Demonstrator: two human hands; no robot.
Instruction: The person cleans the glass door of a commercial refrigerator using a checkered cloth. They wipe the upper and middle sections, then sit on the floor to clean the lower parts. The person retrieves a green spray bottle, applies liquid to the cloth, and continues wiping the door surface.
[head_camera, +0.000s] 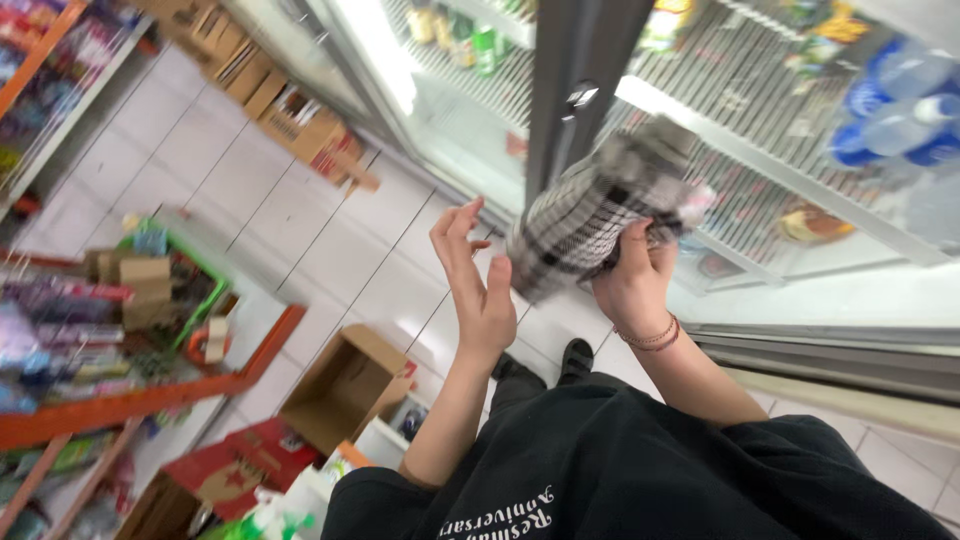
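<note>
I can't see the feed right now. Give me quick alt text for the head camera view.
The right hand grips a bunched black-and-white checked cloth in front of a glass-door drinks fridge, while the left hand is open and empty beside it. Below, on the white tiled floor, sit an open cardboard box and stocked shelves.

A single head-worn camera looks steeply down the wearer's own front, tilted so the floor (330, 250) runs diagonally. Both hands, the left (475, 285) and the right (632, 285), sit close at mid-frame, with the black shirt (620, 470) filling the bottom edge nearest the lens. The view faces a glass-door cooler (760, 150) along the upper right, near at hand; shelves (60, 100) and boxes (345, 385) lie farther left. No second view shares the scene
</note>
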